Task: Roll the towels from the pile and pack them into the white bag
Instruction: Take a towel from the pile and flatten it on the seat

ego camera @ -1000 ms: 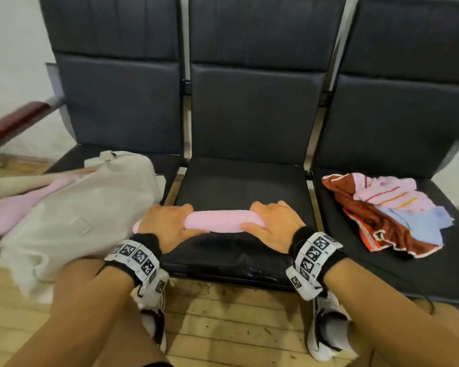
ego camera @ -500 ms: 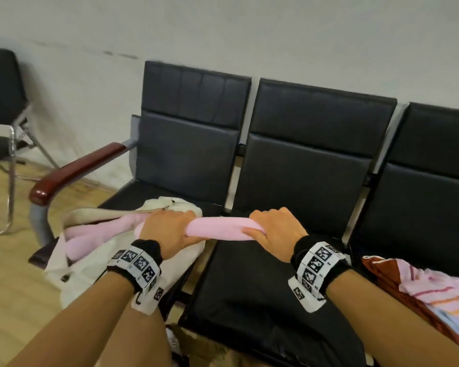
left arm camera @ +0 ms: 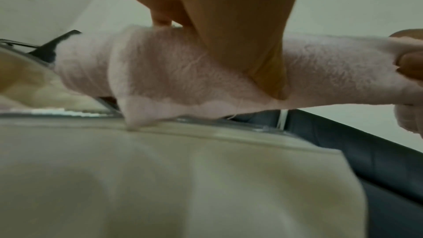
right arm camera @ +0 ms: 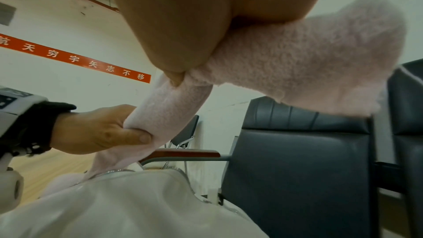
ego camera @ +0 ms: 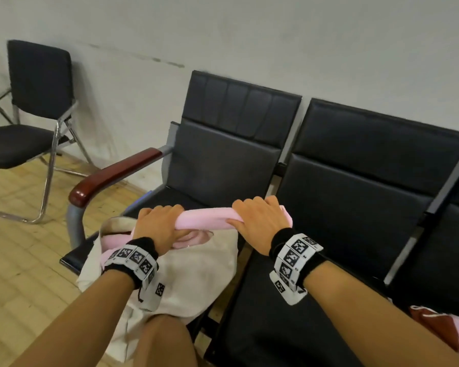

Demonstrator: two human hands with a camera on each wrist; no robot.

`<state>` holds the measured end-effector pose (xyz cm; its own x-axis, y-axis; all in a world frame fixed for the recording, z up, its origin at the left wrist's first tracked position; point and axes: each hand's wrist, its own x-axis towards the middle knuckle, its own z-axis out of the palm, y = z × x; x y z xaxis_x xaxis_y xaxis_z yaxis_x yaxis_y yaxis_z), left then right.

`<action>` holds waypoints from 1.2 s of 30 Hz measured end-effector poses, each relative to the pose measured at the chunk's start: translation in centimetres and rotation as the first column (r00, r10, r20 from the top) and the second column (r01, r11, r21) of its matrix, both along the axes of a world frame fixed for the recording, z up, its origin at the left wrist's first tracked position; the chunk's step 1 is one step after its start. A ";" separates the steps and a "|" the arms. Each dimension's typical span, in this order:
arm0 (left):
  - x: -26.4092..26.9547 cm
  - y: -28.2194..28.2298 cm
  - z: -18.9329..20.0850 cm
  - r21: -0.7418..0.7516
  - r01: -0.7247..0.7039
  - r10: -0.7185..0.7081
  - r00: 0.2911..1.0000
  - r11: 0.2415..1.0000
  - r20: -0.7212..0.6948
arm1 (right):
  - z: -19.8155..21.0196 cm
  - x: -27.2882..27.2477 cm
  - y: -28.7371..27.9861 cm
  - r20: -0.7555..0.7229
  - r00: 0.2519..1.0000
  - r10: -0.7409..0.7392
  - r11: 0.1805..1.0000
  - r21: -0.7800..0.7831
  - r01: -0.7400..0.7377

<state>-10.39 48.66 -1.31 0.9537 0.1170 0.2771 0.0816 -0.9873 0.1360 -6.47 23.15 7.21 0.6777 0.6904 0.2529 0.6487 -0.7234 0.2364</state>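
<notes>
A rolled pink towel [ego camera: 206, 217] hangs in the air between both hands, just above the mouth of the white bag [ego camera: 196, 271]. My left hand [ego camera: 158, 226] grips the roll's left end over the bag opening. My right hand [ego camera: 260, 221] grips the right end. The bag sits on the leftmost bench seat, and more pink cloth [ego camera: 194, 238] shows inside it. In the left wrist view the towel [left arm camera: 160, 71] hovers over the bag's rim [left arm camera: 206, 133]. From the right wrist the same towel [right arm camera: 297, 61] shows with the bag [right arm camera: 137, 205] below. The pile's edge [ego camera: 440, 324] peeks in at lower right.
A bench of black padded seats [ego camera: 355, 207] runs along a white wall, with a red-brown armrest [ego camera: 112, 173] left of the bag. A separate black chair with a chrome frame [ego camera: 29, 115] stands on the wooden floor at far left. My knee [ego camera: 164, 340] is below the bag.
Both hands lifted the rolled towel off the middle seat and carried it left, so it is over the bag's opening. The view turned left; the pile is nearly out of frame.
</notes>
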 end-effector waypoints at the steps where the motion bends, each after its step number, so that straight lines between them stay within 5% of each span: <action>1: 0.1 1.1 -0.7 -0.005 -0.020 0.020 1.000 1.000 0.006 | -0.2 0.2 1.3 -0.003 1.000 0.010 1.000 0.002 -0.010; 6: -1.3 5.7 -4.7 -0.042 -0.133 0.131 0.991 0.990 -0.036 | -3.0 1.5 7.6 -0.059 0.997 0.052 0.998 -0.030 -0.053; 11: -3.9 7.5 -7.8 -0.258 -0.153 0.125 0.984 0.954 -0.124 | -7.1 1.0 14.3 -0.199 0.974 0.107 0.994 0.010 -0.107; 18: -5.4 6.4 -7.0 -0.278 -0.181 0.153 0.981 0.943 -0.118 | -12.2 -2.3 17.9 -0.561 0.788 0.255 0.961 0.235 -0.144; 22: -5.0 5.6 -7.7 -0.183 -0.210 0.162 0.955 0.960 -0.248 | -11.8 -1.7 15.6 -0.548 0.836 0.014 0.985 -0.137 -0.107; 25: -4.6 4.5 -7.2 -0.167 -0.198 0.145 0.948 0.966 -0.283 | -11.8 -0.2 13.5 -0.425 0.885 -0.189 0.872 -0.487 -0.048; 27: -4.4 3.4 -6.4 -0.145 -0.144 0.094 0.946 0.979 -0.310 | -11.2 0.3 12.5 -0.378 0.899 -0.223 0.824 -0.566 -0.033; 31: -4.4 1.4 -5.1 -0.151 -0.117 0.056 0.932 0.981 -0.357 | -8.4 0.1 11.4 -0.402 0.895 -0.192 0.882 -0.470 -0.021; 36: -4.0 -0.1 -3.8 -0.194 -0.137 0.074 0.950 0.971 -0.303 | -3.6 0.6 7.9 -0.375 0.927 -0.004 0.991 -0.128 -0.047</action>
